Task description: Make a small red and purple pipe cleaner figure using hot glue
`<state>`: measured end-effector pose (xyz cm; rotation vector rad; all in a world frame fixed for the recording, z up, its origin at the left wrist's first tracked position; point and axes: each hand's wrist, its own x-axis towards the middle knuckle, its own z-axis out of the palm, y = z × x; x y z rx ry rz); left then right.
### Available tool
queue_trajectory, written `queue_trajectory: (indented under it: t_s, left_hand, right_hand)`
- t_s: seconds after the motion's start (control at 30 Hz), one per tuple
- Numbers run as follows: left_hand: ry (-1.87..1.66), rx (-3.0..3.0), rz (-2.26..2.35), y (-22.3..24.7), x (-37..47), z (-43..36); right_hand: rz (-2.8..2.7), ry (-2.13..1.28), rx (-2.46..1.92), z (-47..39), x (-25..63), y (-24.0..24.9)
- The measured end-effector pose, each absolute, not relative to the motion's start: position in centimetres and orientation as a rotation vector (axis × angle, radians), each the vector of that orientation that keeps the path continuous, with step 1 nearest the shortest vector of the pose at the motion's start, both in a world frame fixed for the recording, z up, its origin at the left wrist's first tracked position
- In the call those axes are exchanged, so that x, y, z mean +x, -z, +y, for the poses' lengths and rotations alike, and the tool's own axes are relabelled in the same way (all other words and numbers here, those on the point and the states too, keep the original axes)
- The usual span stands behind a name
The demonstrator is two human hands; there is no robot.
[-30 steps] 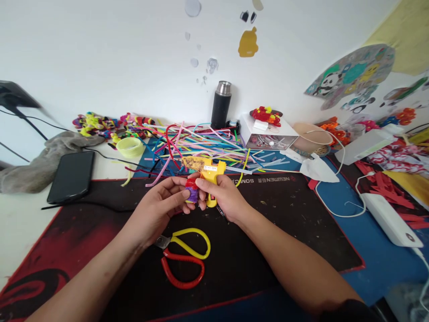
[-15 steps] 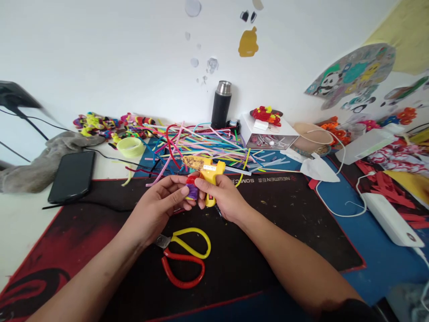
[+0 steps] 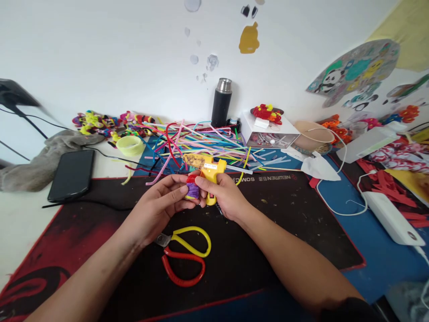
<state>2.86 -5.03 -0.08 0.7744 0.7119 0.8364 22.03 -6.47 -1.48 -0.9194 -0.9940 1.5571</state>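
In the middle of the head view, my left hand [image 3: 167, 197] is closed around a small fuzzy pipe-cleaner piece [image 3: 192, 191], purple with red on top and a yellow-green lower edge. My right hand [image 3: 229, 197] comes in from the right, its thumb stretched over to the red part and pressing on it. A yellow glue gun [image 3: 214, 167] sits right at the right hand, nozzle to the left and a glue stick out the back. Its handle passes behind the right thumb; whether those fingers also grip it I cannot tell. Scissors [image 3: 186, 255] with yellow and red handles lie below the hands.
Loose pipe cleaners [image 3: 204, 138] are heaped behind the hands, before a black thermos [image 3: 221, 103]. A white box [image 3: 268, 129] stands right of it. On the left are a phone [image 3: 72, 175] and a yellow-green ring-shaped roll [image 3: 130, 146]. A white power strip [image 3: 392, 219] lies far right.
Almost nothing differs. The purple piece is turned slightly, showing a bit more of its purple face. The view has shifted very slightly.
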Motion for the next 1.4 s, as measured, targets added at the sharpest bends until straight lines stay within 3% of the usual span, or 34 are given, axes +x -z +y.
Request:
queue_trajectory:
  t_s: [1.4]
  left_hand:
    - [-0.877,0.687,0.691,-0.67,2.87,-5.07]
  right_hand:
    - [-0.977,-1.520,-0.933,-6.65,22.07,1.25]
